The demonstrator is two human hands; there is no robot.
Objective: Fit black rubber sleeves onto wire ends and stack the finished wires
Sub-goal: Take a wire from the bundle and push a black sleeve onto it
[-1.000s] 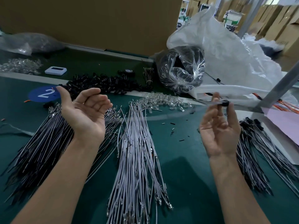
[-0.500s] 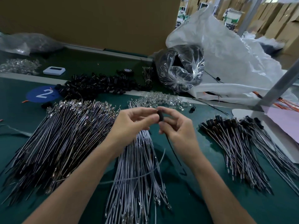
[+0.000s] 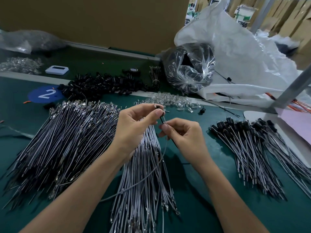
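Observation:
My left hand (image 3: 134,125) pinches a small black rubber sleeve (image 3: 157,107) between thumb and fingertips above the middle wire pile. My right hand (image 3: 181,133) pinches thin wires (image 3: 162,121) just below the sleeve; a grey one (image 3: 146,175) trails down and to the left over the pile. Bare grey wires (image 3: 144,174) lie in the centre, a darker wire pile (image 3: 64,138) on the left. Finished wires with black sleeves (image 3: 249,145) are stacked on the right. Loose black sleeves (image 3: 104,84) are heaped at the back.
A green mat (image 3: 193,190) covers the table. Clear plastic parts (image 3: 173,101) lie behind my hands. A clear bag of black parts (image 3: 190,68) and a big white bag (image 3: 244,52) stand at back right. A blue "2" sticker (image 3: 45,94) and a white device (image 3: 57,69) are at left.
My hands came together from apart over the centre pile. Since half a second ago the left hand has lifted the sleeve slightly and the right hand has dropped down along the wire.

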